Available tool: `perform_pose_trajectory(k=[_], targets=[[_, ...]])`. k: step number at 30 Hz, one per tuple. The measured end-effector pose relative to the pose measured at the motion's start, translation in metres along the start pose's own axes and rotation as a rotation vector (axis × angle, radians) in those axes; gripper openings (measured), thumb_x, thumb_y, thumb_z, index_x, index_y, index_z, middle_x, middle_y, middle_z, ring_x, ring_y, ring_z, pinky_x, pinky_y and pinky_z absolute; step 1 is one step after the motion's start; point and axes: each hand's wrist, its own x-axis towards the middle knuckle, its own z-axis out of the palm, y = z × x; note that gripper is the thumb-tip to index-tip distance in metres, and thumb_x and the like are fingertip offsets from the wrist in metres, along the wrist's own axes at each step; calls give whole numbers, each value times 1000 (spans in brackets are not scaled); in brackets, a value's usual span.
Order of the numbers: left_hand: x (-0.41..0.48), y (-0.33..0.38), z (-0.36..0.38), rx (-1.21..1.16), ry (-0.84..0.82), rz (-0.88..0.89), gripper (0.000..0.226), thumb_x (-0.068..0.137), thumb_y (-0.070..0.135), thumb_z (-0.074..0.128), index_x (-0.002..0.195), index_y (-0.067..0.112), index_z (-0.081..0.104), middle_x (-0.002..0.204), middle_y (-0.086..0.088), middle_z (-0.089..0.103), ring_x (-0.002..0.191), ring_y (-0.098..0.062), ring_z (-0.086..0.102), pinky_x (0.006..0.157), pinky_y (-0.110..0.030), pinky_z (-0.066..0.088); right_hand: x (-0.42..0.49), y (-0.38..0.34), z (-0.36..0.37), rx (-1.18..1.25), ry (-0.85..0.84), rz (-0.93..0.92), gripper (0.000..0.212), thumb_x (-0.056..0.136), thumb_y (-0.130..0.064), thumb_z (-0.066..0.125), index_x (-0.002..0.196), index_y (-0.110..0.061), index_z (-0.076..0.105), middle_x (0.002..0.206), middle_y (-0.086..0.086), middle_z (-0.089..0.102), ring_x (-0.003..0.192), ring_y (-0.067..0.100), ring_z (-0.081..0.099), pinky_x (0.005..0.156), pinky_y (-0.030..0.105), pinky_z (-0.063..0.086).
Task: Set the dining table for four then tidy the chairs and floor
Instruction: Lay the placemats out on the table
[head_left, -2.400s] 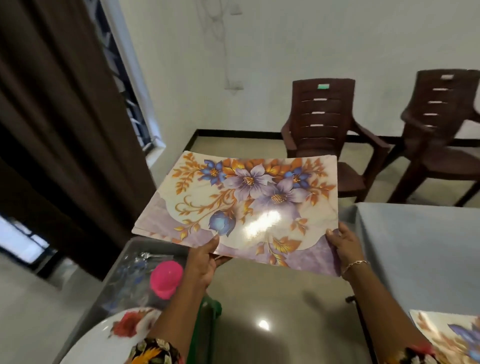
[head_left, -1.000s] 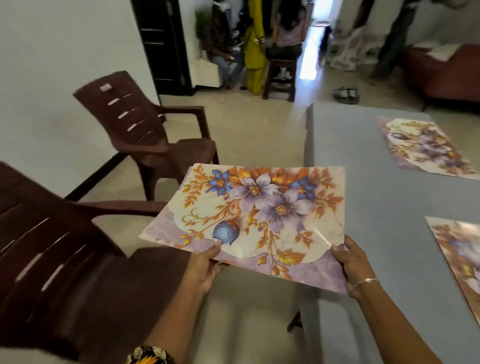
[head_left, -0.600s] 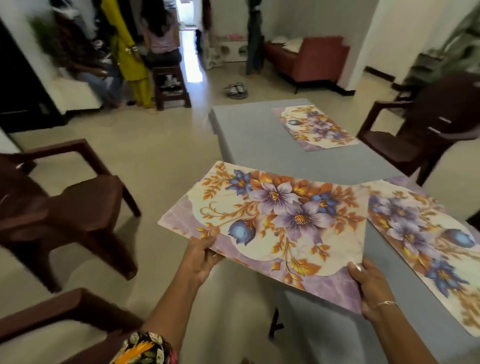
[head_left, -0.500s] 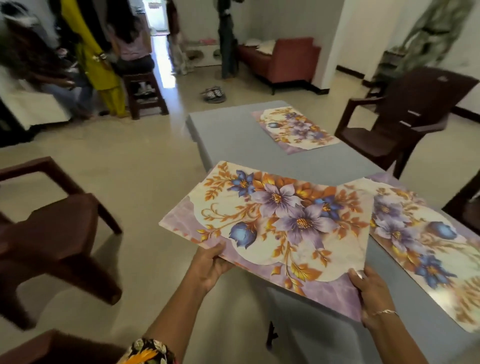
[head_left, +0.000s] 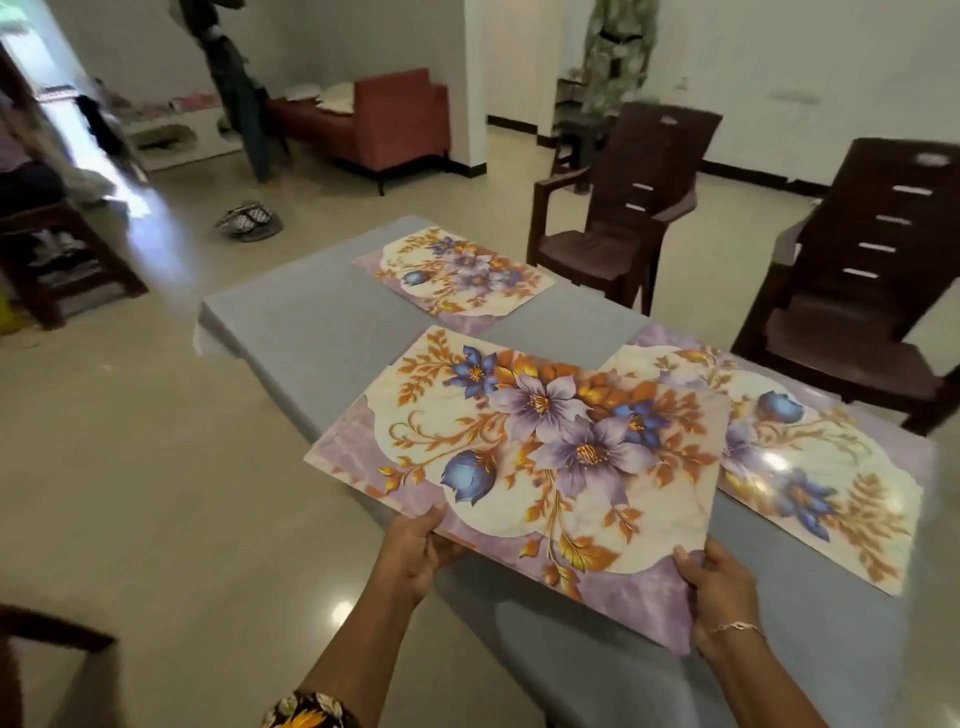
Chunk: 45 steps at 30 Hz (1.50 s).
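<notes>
Left hand (head_left: 415, 551) and right hand (head_left: 719, 597) pinch the mat (head_left: 535, 457), now swung over the table (head_left: 291, 317) at six o'clock, ready for laying.

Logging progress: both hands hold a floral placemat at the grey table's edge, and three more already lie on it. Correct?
Two, not three: the head view shows only the far placemat and the right placemat on the table. The left hand and right hand do hold a third placemat.

Thin chain bracelet (head_left: 737, 627) on rt wrist; blk floral sleeve (head_left: 306, 712), yellow/orange print, on left arm.
</notes>
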Motion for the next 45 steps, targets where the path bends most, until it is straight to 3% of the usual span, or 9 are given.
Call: perform_pose_trajectory(k=[7,12,17,20,22,26,32,37,45], targets=[[66,28,0,77,-197,-134,28,94,15,51,122,8,52,75,-1,73,72,-22,66,54,-29,56,0,2,19,60,263,-144,37,84,14,51,120,9,53,112,17,60,90,27,55,72,19,53],[118,82,-25,-11,-298,-111,50,84,44,54,125,15,54,118,-11,64,106,-31,61,81,-43,53,-19,-1,15,50,326,-94,31,87,9,49,114,-3,58,77,-3,71,75,20,63,64,24,54],[158,131,-46,259,-538,-206,55,67,43,77,109,9,68,113,-15,68,93,-28,69,69,-38,59,-49,8,9,79,417,-179,27,86,-7,60,113,-1,58,68,-11,71,73,18,61,59,17,54],[169,137,-27,549,-660,-192,35,83,10,61,118,9,56,120,-18,63,104,-34,64,83,-44,56,-59,18,-5,43,506,-203,87,24,-62,86,94,-15,64,78,-6,70,70,10,62,61,17,54],[170,135,-11,666,-687,-165,32,86,-6,55,111,14,57,117,-14,64,105,-34,62,89,-49,51,-62,29,-20,67,511,-244,103,6,-66,83,94,-15,63,76,-9,70,68,7,63,60,17,54],[168,124,7,779,-707,-115,43,83,-17,49,111,14,58,112,-9,66,105,-32,61,92,-47,49,-77,35,-27,-10,555,-273,86,22,-61,85,94,-20,65,87,-8,71,75,11,65,60,17,54],[164,103,11,728,-633,-7,31,86,-4,57,116,4,58,113,-15,66,104,-34,62,89,-43,51,-79,33,-16,-212,546,-221,27,87,-2,58,113,-7,55,104,14,62,97,31,55,78,28,52],[154,96,16,770,-571,35,30,85,-7,58,113,4,57,110,-11,64,96,-27,62,81,-36,51,-77,24,-15,-277,722,-231,21,87,5,54,77,-13,49,76,10,51,78,23,46,62,27,42],[151,62,-4,913,-413,-97,20,84,-8,60,102,-1,55,113,-21,62,101,-40,59,90,-51,50,-93,55,-19,-270,922,-58,14,86,4,58,99,2,62,100,10,59,92,26,48,89,35,41]])
